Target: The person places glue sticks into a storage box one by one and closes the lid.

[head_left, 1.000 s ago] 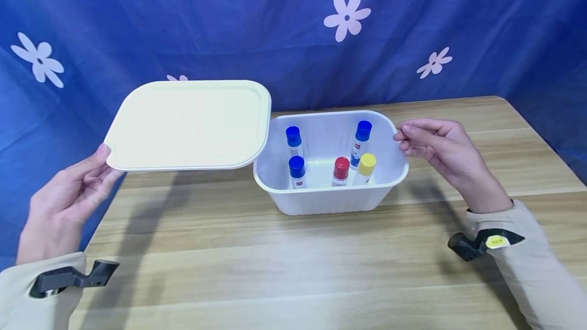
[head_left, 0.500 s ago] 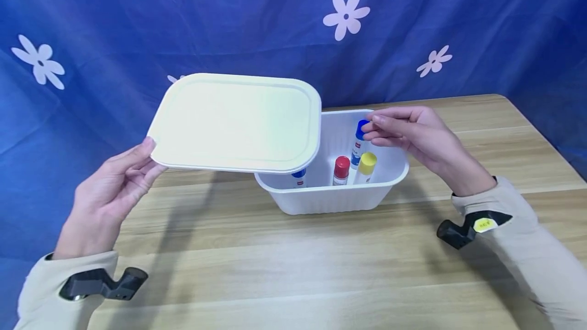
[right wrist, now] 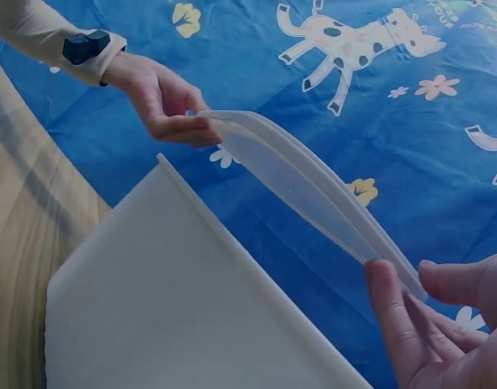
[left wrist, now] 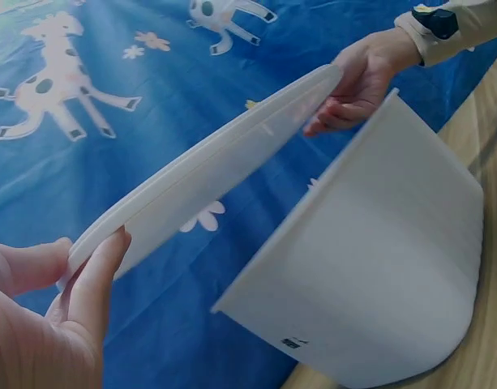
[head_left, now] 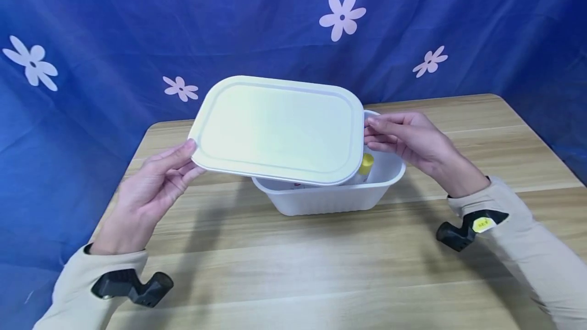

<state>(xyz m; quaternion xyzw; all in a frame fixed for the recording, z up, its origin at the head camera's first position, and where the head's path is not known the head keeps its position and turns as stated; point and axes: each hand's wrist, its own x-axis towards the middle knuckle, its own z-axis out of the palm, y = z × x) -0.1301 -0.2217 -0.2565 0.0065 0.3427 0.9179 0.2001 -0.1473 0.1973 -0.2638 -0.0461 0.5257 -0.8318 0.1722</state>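
My left hand [head_left: 153, 187] pinches the near left corner of a white plastic lid [head_left: 279, 131], thumb on top and fingers beneath. At the lid's right edge is my right hand [head_left: 408, 144]; in the right wrist view its thumb and fingers [right wrist: 386, 292] sit on either side of that rim. Held up over a white plastic tub [head_left: 321, 200], the lid slants, and both wrist views show a gap between it and the tub's rim. A yellow-capped glue stick [head_left: 366, 164] shows inside the tub, while the lid hides most of the other contents.
The tub stands on a wood-grain table [head_left: 293, 269] near its back edge. Behind hangs a blue curtain [head_left: 266, 24] with flower and animal prints. Each sleeve carries a black wrist camera, such as the left one [head_left: 133, 286].
My left hand has carried the lid rightward from beside the tub to above it, covering most glue sticks from view. My right hand has moved left from the tub's end to the lid's edge.
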